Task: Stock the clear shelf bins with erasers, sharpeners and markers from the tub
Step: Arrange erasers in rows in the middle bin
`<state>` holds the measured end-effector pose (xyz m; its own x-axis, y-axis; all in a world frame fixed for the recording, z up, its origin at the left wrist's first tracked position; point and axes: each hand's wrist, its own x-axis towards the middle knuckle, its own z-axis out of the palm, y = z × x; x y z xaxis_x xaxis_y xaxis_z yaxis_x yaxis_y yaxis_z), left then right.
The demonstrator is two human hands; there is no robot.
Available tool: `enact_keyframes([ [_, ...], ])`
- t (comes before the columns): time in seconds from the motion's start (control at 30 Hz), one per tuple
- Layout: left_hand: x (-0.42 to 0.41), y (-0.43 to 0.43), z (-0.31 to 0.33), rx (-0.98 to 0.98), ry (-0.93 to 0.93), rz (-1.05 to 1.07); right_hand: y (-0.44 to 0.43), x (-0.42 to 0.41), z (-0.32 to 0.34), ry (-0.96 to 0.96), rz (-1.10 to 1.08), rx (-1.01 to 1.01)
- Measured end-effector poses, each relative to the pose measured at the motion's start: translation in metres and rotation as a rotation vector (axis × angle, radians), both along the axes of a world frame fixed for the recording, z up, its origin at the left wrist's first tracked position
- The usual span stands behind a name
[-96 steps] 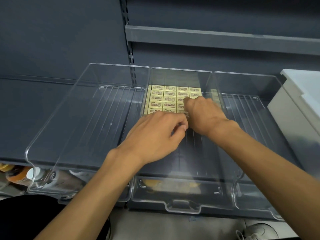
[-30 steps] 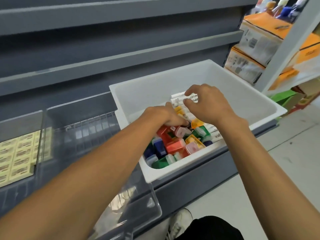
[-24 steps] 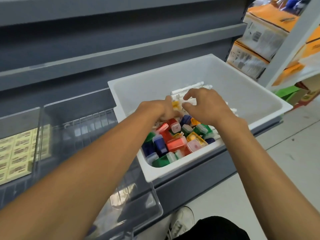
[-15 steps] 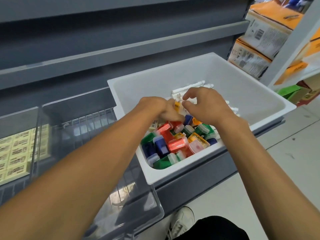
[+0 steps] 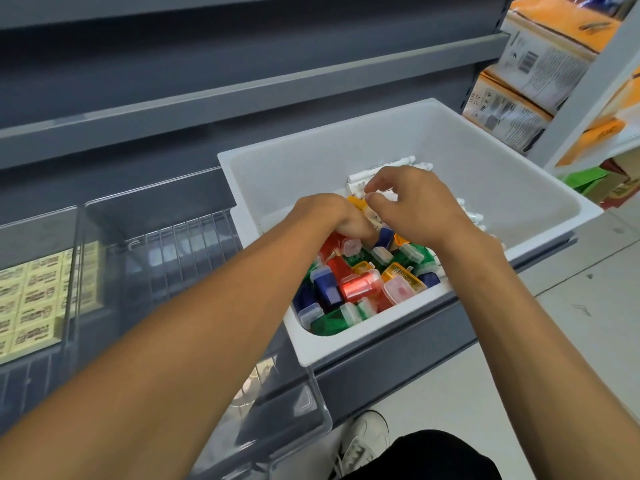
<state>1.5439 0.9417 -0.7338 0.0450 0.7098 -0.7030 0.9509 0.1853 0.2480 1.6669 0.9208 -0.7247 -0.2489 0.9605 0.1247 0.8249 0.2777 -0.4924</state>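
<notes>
Reaching into the tub, over the sharpeners.
Left hand and right hand curled; grasp cannot be told. Markers lie crosswise, just beyond the right.

Tub – matt white plastic; sharpeners glossy translucent plastic; bin clear smooth plastic; shelf – matt grey metal.

Both hands are now working inside the white tub, no longer in the eraser bin. The left hand is digging deeper among the sharpeners; the right hand is lifting off the markers.
</notes>
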Motion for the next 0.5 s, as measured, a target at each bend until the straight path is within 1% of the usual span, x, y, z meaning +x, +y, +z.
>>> enact_keyframes([
  [0.07,0.002,0.000,-0.001,0.043,0.050,-0.015,0.000,0.000,0.000,0.022,-0.008,0.006],
  [0.13,0.004,-0.001,0.000,0.163,0.145,-0.022,0.001,0.001,-0.001,0.046,-0.014,0.008],
  [0.17,0.004,-0.001,-0.002,0.221,0.180,-0.003,0.001,0.002,-0.001,0.054,-0.014,0.008],
  [0.23,0.000,0.003,-0.008,0.287,0.190,0.079,0.000,0.002,-0.001,0.069,-0.013,0.012],
  [0.33,-0.010,0.007,-0.010,0.304,0.189,0.198,0.001,0.003,-0.001,0.089,-0.015,0.013],
  [0.5,-0.011,0.003,-0.008,0.312,0.209,0.148,0.001,0.003,-0.001,0.109,-0.007,0.016],
])
